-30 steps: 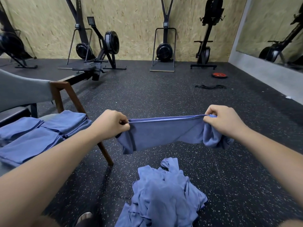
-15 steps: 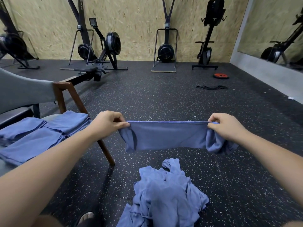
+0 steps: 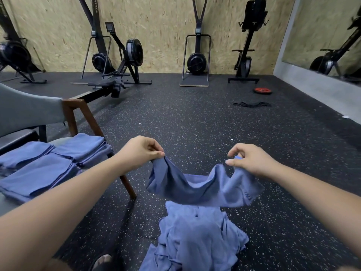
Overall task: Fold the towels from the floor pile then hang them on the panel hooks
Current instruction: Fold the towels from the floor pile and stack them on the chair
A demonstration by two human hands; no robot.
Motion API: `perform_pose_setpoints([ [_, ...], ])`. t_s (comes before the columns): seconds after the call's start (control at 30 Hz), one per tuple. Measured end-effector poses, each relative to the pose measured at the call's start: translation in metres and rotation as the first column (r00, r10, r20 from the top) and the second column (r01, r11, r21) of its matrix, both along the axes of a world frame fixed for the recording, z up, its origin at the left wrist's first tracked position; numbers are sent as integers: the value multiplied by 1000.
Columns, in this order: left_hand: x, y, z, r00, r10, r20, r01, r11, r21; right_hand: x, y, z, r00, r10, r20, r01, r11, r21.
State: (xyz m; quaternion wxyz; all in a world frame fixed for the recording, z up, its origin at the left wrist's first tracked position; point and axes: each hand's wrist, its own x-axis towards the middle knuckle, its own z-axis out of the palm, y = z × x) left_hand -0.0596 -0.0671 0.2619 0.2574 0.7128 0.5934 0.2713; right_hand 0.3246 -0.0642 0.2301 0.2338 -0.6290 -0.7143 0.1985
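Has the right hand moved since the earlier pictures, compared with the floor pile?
Yes. The right hand moved left, toward the left hand and nearer above the floor pile; the towel it holds now sags.

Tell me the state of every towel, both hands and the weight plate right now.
held towel: off the floor, sagging slack between both hands.
left hand: pinches the towel's left end.
right hand: holds the towel's right end.
floor pile: crumpled, unfolded.
folded towels: stacked flat on the chair.
weight plate: lying flat on the floor.
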Motion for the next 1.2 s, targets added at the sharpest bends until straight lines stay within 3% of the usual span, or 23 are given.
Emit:
perform_pose_setpoints([
  [0.17, 18, -8, -2, 998, -15, -55, 11, 996, -85, -31, -10, -6, 996, 83, -19, -84, 995, -48],
  [0.33, 35, -23, 5, 992, -74, 104, 88, 988, -131, -69, -36, 12, 929, 185, -321, -238, 962, -136],
  [0.53, 52, -40, 18, 985, -150, 90, 155, 986, -56, -101, -62, 39, 808, 242, -537, -372, 917, -147],
  [0.7, 65, -48, 28, 983, -163, 88, 158, 986, 54, -107, -68, 50, 842, 294, -452, -380, 918, -110],
  [0.87, 70, -53, 34, 985, -146, 92, 132, 981, 140, -106, -67, 51, 834, 286, -471, -357, 931, -68],
  [1.2, 75, -53, 34, 988, -125, 90, 107, 977, 185, -109, -71, 44, 879, 275, -389, -223, 959, 173],
])
